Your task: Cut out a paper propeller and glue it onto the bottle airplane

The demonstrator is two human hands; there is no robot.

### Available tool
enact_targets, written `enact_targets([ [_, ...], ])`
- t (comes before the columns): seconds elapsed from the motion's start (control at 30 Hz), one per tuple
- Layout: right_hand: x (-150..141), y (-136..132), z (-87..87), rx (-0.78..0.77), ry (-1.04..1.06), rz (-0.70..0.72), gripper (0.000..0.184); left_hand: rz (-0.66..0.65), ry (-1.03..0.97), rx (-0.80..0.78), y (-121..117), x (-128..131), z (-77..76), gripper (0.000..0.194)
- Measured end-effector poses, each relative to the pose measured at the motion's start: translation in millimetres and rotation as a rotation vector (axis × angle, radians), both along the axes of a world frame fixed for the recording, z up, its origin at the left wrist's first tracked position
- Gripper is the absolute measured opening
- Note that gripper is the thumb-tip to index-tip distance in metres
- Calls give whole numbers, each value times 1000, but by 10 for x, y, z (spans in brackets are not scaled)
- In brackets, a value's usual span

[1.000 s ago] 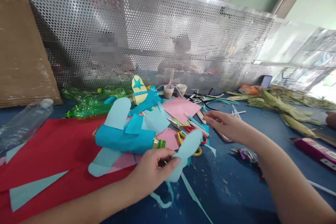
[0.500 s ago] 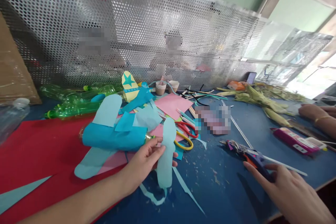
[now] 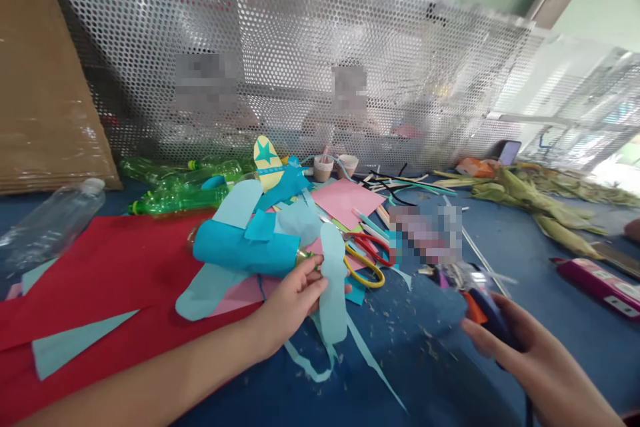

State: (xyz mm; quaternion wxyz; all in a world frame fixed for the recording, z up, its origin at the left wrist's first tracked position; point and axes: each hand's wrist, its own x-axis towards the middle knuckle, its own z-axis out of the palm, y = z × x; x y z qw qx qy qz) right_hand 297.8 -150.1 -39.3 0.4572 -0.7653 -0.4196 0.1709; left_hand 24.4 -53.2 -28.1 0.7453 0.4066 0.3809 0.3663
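Observation:
My left hand (image 3: 293, 307) pinches a long, rounded light-blue paper strip (image 3: 333, 283) in front of the capped neck of a bottle. Bright blue paper wraps that bottle (image 3: 245, 247), and light-blue paper wings stick out from its sides, making a plane shape. To the right, my right hand (image 3: 530, 353) is closed around a dark blue hot glue gun (image 3: 493, 320) with an orange trigger. Its nozzle points left and is blurred. Between the hands lie scissors (image 3: 367, 277) with red and yellow handles, partly under paper scraps.
Red paper (image 3: 125, 267) covers the table's left part. Green bottles (image 3: 183, 197) and a clear bottle (image 3: 55, 223) lie behind it. A pink sheet (image 3: 347, 201), paper cups (image 3: 323, 168), corn husks (image 3: 525, 193) and a purple power strip (image 3: 600, 287) lie around. A perforated metal screen (image 3: 300, 47) stands behind.
My right hand has closed round the glue gun and raised it slightly. My left hand keeps its hold on the paper strip. The view has swung left.

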Motion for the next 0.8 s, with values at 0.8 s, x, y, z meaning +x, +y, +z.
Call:
enact_targets([
  [0.8,-690,8,167,-87,-127,622,36,32,72,11,45,4,-105,60],
])
